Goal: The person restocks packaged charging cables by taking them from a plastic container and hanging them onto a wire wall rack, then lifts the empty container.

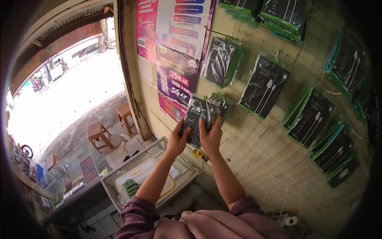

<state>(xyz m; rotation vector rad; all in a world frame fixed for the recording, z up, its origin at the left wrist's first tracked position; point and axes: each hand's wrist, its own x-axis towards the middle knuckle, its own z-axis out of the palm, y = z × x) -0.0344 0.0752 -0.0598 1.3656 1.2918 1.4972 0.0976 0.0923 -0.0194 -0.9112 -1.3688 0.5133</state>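
Note:
Both hands are raised in front of the wall display, around a black packaged phone accessory [193,113] in clear plastic wrap. My left hand [178,137] grips its left side, with the thumb across the front. My right hand [211,135] closes on the right side, its thumb also on the front. Just behind my right fingers hangs another dark pack [220,104], partly hidden. Above is a wrapped black pack [219,61] on a hook. To the right hangs a USB cable pack [264,87] with a white cable pictured on it.
More cable packs [311,117] hang along the wire grid [258,147] at right. Promotional posters [177,75] cover the wall by the doorway. Below my arms stands a glass display case [159,149], with another glass counter [75,167] at left. Wooden stools [99,133] stand near the entrance.

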